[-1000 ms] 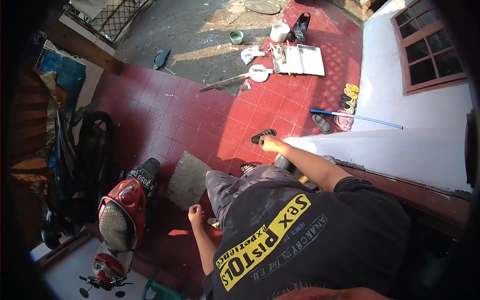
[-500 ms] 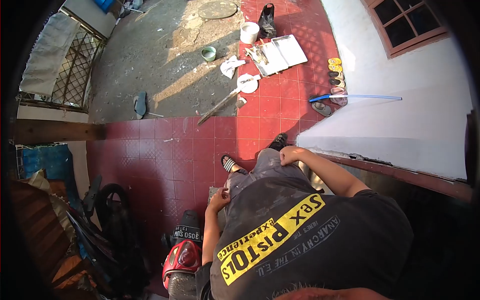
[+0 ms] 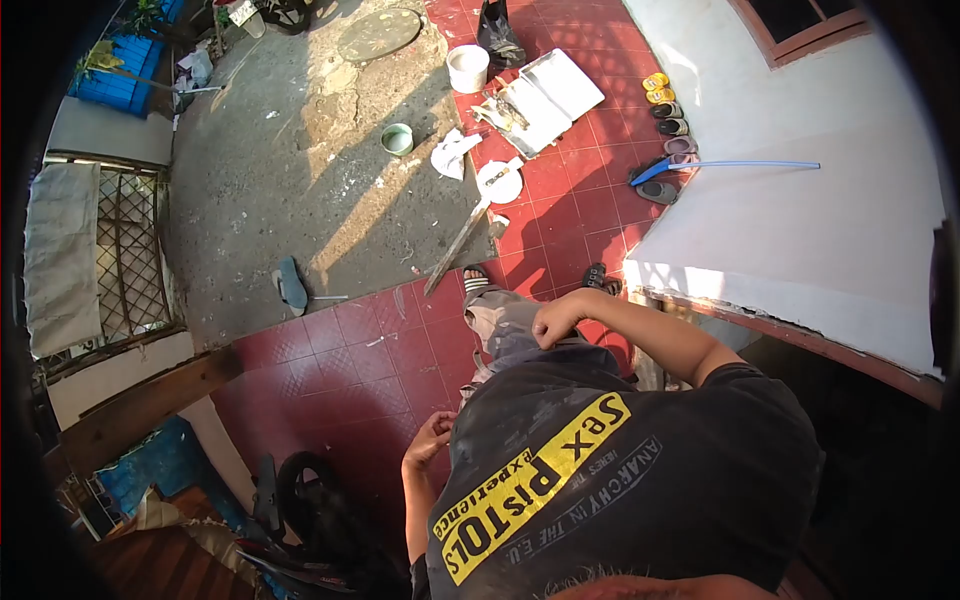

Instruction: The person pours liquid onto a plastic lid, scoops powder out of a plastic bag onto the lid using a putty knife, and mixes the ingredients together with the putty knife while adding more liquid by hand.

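Observation:
My right hand (image 3: 557,321) is closed, its curled fingers against the front of my grey trousers (image 3: 515,318). Nothing shows in it, though the inside of the fist is hidden. At my left side hangs my left hand (image 3: 430,440), with loosely bent, slightly parted fingers and nothing visible in it. It is beside the edge of my black printed T-shirt (image 3: 700,470). A striped sandal (image 3: 474,274) is on my left foot and a dark sandal (image 3: 597,277) on my right, both on red tiles.
Ahead are a white bucket (image 3: 468,69), black bag (image 3: 498,40), white trays (image 3: 548,95), green-rimmed pail (image 3: 397,139), white cloth (image 3: 452,153), round white lid (image 3: 500,184) and long wooden stick (image 3: 455,250). Footwear (image 3: 672,127) lines the right wall near a blue hose (image 3: 740,164). A motorbike (image 3: 310,510) stands lower left.
The view has turned and moved forward. My left foot has stepped ahead, and the red motorbike tail at my left has left the view. Both hands keep nearly the same pose.

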The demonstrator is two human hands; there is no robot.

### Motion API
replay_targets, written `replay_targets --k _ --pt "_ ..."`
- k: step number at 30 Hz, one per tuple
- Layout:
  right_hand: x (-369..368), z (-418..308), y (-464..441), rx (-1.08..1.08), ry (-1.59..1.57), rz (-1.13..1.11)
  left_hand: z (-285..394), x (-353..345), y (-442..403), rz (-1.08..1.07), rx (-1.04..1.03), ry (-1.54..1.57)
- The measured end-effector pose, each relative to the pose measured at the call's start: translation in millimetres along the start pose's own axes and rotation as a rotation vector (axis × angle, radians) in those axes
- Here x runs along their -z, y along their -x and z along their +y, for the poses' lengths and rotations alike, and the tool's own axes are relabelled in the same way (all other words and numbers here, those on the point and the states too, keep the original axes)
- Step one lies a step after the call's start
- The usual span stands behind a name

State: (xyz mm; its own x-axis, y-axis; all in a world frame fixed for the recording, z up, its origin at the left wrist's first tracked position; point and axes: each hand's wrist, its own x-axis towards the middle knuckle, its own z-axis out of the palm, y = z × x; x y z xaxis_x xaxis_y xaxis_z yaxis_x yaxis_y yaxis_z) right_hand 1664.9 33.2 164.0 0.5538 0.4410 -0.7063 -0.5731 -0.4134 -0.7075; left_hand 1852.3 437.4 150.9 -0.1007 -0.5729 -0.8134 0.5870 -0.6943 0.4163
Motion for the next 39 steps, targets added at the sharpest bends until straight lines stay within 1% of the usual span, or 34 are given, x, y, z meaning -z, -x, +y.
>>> replay_targets --k 1,2,3,4,5,7,8,9,10,11,13,15,17,19,22,23,24,26,27,30,31,32,33,34,36,37,39 --pt "12 -10 -5 0.007 -0.026 0.011 25 2 15 0.015 0.017 0.059" --pt "24 -20 -8 0.031 -0.030 0.003 47 6 26 0.008 0.034 0.039" --pt "40 -27 -11 0.055 -0.028 0.002 72 14 32 -0.015 0.006 0.020" --pt "51 -27 -19 0.025 -0.075 -0.045 95 22 38 -0.038 -0.018 0.004" --pt "57 -25 -25 0.026 -0.098 -0.032 117 30 42 -0.049 0.000 -0.014" --pt "72 -27 -28 0.023 -0.257 -0.039 158 46 48 -0.099 0.010 0.001" --pt "78 -28 -28 0.023 -0.273 -0.025 175 54 48 -0.132 0.022 0.033" --pt "84 -30 -29 0.023 -0.362 -0.055 194 60 46 -0.143 0.033 0.015" --pt "87 -33 -30 0.027 -0.452 -0.085 214 68 44 -0.224 0.046 0.041" --pt "90 -32 -32 0.030 -0.470 -0.067 234 75 40 -0.306 0.058 0.067" --pt "96 -34 -37 0.083 -0.569 -0.010 270 81 26 -0.338 0.091 0.073" --pt "106 -40 -36 0.078 -0.641 0.049 305 94 7 -0.398 0.151 0.144" --pt "118 -42 -47 0.080 -0.712 0.108 335 121 -22 -0.476 0.201 0.228" --pt "125 -42 -66 0.105 -0.854 0.217 365 153 -57 -0.515 0.284 0.240" --pt "145 -64 -92 0.097 -0.935 0.333 428 189 -94 -0.538 0.331 0.201" --pt "153 -74 -103 0.079 -0.984 0.373 443 217 -110 -0.547 0.355 0.181" --pt "163 -88 -110 0.078 -0.978 0.377 464 226 -122 -0.675 0.404 0.355" --pt "177 -119 -119 0.073 -1.021 0.370 496 241 -119 -0.521 0.373 0.113" --pt "187 -131 -123 0.076 -1.037 0.364 511 250 -124 -0.529 0.389 0.108" --pt "205 -152 -138 0.086 -1.108 0.338 536 283 -144 -0.605 0.588 0.093" --pt "211 -159 -138 0.084 -1.125 0.336 541 294 -148 -0.605 0.605 0.095" --pt "217 -165 -136 0.055 -1.207 0.367 545 305 -152 -0.620 0.630 0.095" --pt "223 -169 -135 0.025 -1.288 0.397 556 301 -153 -0.633 0.653 0.095" --pt "227 -167 -140 0.025 -1.302 0.393 561 303 -158 -0.630 0.667 0.097" --pt "231 -156 -155 -0.128 -1.410 0.638 572 312 -164 -0.569 0.723 0.059" --pt "232 -148 -164 -0.123 -1.424 0.632 572 323 -169 -0.561 0.736 0.057" --pt "235 -123 -187 -0.257 -1.385 0.969 572 348 -187 -0.531 0.752 0.051"
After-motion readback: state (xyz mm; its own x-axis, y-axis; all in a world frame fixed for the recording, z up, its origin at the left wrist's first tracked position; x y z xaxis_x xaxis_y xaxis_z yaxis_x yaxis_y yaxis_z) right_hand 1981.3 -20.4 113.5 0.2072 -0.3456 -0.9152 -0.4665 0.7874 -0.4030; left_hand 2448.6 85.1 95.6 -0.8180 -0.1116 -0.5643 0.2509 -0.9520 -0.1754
